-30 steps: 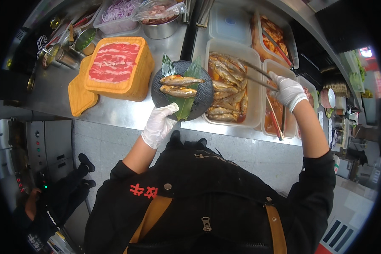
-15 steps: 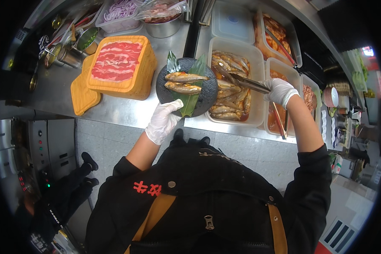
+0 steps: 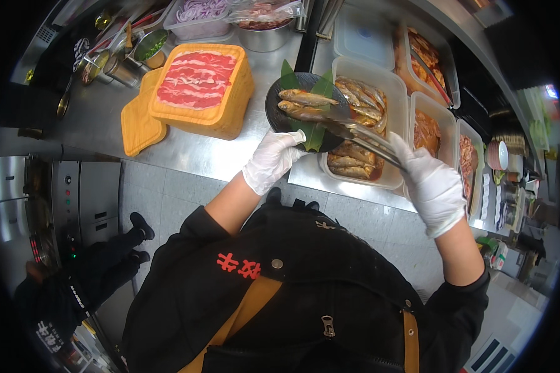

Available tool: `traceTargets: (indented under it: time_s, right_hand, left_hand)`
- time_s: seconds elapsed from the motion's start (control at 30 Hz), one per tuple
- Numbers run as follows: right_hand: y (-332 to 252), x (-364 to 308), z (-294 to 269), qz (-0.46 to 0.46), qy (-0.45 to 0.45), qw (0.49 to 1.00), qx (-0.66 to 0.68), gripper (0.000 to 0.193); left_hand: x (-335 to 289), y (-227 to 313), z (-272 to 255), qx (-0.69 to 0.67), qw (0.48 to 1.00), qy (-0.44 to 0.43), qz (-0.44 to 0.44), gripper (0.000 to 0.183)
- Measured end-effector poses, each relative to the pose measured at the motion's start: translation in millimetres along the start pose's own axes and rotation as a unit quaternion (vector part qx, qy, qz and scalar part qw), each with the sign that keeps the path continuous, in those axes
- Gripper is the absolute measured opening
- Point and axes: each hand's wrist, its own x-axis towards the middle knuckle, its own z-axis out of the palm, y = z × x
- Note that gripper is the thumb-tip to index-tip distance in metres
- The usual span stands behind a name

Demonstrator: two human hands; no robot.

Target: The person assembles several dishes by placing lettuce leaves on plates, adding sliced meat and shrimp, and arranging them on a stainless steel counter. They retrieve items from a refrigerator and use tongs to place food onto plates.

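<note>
Round black plate (image 3: pixel 305 81); green leaves (image 3: pixel 314 138); slim silvery-brown fish (image 3: pixel 306 97).

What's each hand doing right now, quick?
Left hand: closed on the rim of the round black plate.
Right hand: closed around the metal tongs.

Grey tiled floor (image 3: pixel 174 205), faint grout lines. Stainless tabletop (image 3: pixel 199 154) above it, pale sheen toward the front edge. Left: steel cabinet (image 3: pixel 99 186) with knob and buttons, green indicator (image 3: pixel 73 255) lit. Lower right: pale panel (image 3: pixel 494 351), dark slots.
</note>
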Motion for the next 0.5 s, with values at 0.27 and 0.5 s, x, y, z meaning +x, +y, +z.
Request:
traceTargets:
  time_s: [0.27,0.5]
  right_hand:
    - [-7.0,-3.2,-21.6,0.032,-0.087,0.994,-0.05,0.065]
    - [49.1,0.8,0.8,0.21,-0.028,0.975,0.069,0.07]
  left_hand:
    - [-6.4,-5.9,-9.4,-0.009,1.0,0.021,0.007,0.047]
    - [-14.6,2.0,-19.7,0.028,0.999,0.016,0.012,0.04]
